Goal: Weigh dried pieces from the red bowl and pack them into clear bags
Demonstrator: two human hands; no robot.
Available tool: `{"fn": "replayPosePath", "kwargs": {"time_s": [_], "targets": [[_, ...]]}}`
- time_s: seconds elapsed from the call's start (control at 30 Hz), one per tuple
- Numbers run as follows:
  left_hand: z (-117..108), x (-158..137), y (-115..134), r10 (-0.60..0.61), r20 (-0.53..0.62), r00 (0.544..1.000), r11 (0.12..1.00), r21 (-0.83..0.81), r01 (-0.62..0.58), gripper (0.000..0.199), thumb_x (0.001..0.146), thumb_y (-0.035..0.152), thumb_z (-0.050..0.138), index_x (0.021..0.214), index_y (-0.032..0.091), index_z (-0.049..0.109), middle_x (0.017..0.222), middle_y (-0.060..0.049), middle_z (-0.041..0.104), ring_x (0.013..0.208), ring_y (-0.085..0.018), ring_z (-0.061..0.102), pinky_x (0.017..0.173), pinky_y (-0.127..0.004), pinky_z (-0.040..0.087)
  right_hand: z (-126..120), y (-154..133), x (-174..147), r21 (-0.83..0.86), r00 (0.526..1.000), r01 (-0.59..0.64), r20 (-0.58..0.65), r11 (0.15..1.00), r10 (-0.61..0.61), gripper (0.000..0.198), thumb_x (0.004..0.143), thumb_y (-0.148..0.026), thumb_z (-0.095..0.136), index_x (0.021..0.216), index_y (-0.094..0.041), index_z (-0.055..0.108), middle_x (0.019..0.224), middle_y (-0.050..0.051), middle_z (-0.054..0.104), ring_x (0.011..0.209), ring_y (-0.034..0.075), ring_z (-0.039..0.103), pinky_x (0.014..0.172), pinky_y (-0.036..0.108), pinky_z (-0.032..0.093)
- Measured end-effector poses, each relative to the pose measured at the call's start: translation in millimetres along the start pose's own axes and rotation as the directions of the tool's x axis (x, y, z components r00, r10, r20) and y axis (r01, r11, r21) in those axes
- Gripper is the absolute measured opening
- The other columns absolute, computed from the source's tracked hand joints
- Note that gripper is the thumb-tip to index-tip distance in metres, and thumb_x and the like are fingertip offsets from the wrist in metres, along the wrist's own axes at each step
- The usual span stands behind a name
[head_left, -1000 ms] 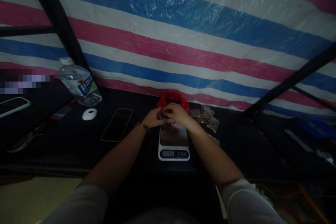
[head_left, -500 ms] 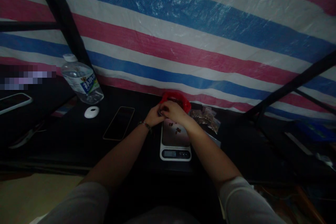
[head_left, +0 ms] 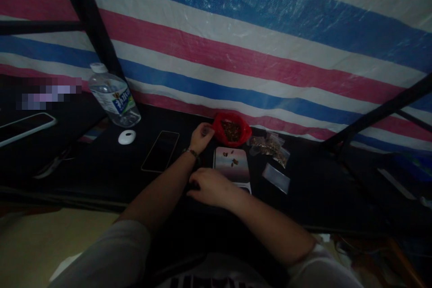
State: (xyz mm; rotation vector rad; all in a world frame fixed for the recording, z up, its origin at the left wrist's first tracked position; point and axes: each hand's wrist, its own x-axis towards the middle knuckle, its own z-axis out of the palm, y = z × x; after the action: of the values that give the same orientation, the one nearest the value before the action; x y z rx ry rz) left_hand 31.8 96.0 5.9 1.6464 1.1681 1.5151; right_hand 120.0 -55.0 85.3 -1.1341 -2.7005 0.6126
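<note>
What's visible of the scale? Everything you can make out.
The scale lies flat on the black tabletop, just on the near side of the red bag. Its smooth, shiny plate, which looks like metal, has rounded corners and holds a few small brown bits. White casing shows at the near right corner. The right hand and wrist hide most of the front; whether they touch it is unclear.
</note>
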Motion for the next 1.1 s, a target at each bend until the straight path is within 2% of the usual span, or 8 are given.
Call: {"fn": "replayPosePath", "kwargs": {"time_s": [0.13,0.33,0.43,0.53,0.63,0.7,0.83,1.1], "targets": [[-1,0,0,0.02,0.011,1.0,1.0,-0.009,-0.02,0.025,0.076,0.032,0.06,0.095,0.016,0.059,0.082,-0.002,0.063,0.075,-0.014,0.059,0.071,-0.026,0.047,42,-15,0,-0.121,0.993,-0.113,0.02,0.986,0.116,0.031,0.078,-0.037,0.062,0.094,-0.01,0.064,0.091,0.012,0.066,0.082,0.022,0.061,0.07,0.031,0.046],[-1,0,-1,0.033,0.026,0.999,0.999,0.019,-0.034,0.023,0.076,0.031,0.06,0.095,0.017,0.059,0.083,-0.002,0.063,0.074,-0.014,0.059,0.071,-0.026,0.047,56,-11,3,-0.198,0.999,-0.038,-0.009,0.98,0.037,0.016,0.084,-0.022,0.052,0.088,-0.011,0.064,0.087,0.009,0.066,0.083,0.019,0.061,0.077,0.029,0.045],[-1,0,0,0.036,0.051,0.998,0.999,0.034,-0.038,0.023,0.075,0.03,0.06,0.095,0.017,0.059,0.083,-0.003,0.063,0.075,-0.014,0.059,0.071,-0.027,0.047,43,-4,-2,-0.184,0.999,-0.03,-0.017,0.982,0.027,0.016,0.084,-0.024,0.054,0.085,-0.013,0.065,0.085,0.008,0.066,0.08,0.018,0.06,0.075,0.029,0.044],[-2,-2,4,0.062,0.095,0.994,0.997,0.05,-0.067,0.025,0.074,0.029,0.06,0.096,0.017,0.058,0.082,-0.002,0.064,0.075,-0.015,0.06,0.071,-0.027,0.048,12,18,-5,-0.12,0.974,-0.14,-0.197,0.983,0.115,0.015,0.085,-0.026,0.054,0.086,-0.016,0.065,0.084,0.006,0.065,0.08,0.016,0.059,0.074,0.027,0.043],[-1,-6,12,0.12,0.207,0.971,0.99,0.053,-0.133,0.033,0.07,0.029,0.064,0.1,0.017,0.057,0.082,-0.002,0.063,0.074,-0.015,0.06,0.069,-0.026,0.048,-23,51,1,-0.046,0.856,-0.247,-0.479,0.968,0.196,0.014,0.085,-0.026,0.055,0.088,-0.018,0.066,0.085,0.005,0.064,0.083,0.016,0.057,0.077,0.028,0.042],[0,-9,18,0.16,0.294,0.942,0.981,0.06,-0.185,0.036,0.067,0.026,0.066,0.1,0.017,0.057,0.083,-0.002,0.063,0.073,-0.015,0.06,0.067,-0.026,0.047,-39,74,7,-0.02,0.803,-0.27,-0.557,0.963,0.213,0.013,0.084,-0.025,0.058,0.089,-0.017,0.067,0.085,0.006,0.064,0.082,0.017,0.056,0.077,0.029,0.042],[1,-15,28,0.203,0.374,0.905,0.966,0.073,-0.247,0.034,0.067,0.023,0.064,0.1,0.016,0.057,0.087,-0.003,0.064,0.073,-0.015,0.06,0.066,-0.025,0.047,-53,106,12,-0.037,0.825,-0.185,-0.549,0.982,0.135,0.016,0.082,-0.023,0.059,0.094,-0.018,0.068,0.084,0.006,0.064,0.082,0.017,0.056,0.078,0.03,0.042],[6,-9,23,0.129,0.316,0.94,0.974,0.136,-0.179,0.029,0.072,0.03,0.063,0.098,0.018,0.057,0.077,0.0,0.062,0.066,-0.013,0.059,0.062,-0.024,0.046,-56,140,-20,0.07,0.926,-0.108,-0.357,0.992,0.126,0.017,0.084,-0.019,0.057,0.095,-0.015,0.069,0.09,0.006,0.066,0.085,0.015,0.058,0.077,0.026,0.042]]}}
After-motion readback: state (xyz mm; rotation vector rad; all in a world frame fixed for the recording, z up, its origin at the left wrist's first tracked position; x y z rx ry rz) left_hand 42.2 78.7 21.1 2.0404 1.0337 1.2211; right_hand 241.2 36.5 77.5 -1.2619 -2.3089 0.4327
